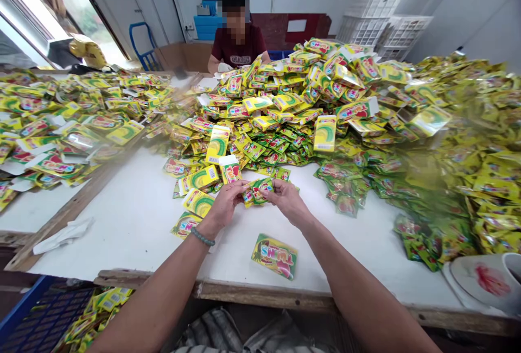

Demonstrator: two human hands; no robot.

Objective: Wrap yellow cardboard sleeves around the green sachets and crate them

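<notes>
Both of my hands are raised over the middle of the white table [134,212]. Between them is a small green and yellow candy sachet [254,194]; whether several are stacked there I cannot tell. My left hand [228,203] pinches its left end, and my right hand [290,201] grips the right end with thumb and fingers. Just beyond my left hand stands an open carton [230,170] with a white flap. Flat yellow-green cartons [199,202] lie beside my left wrist. Nearer to me, a flat carton printed TWINS [275,256] rests alone.
A tall heap of cartons [285,103] rises ahead, with green sachets [277,149] at its foot. Yellow sachets [496,179] pile up at right, near a flowered mug [488,282]. More cartons [57,125] cover the left side behind a wooden strip [77,209]. A person [238,43] sits opposite.
</notes>
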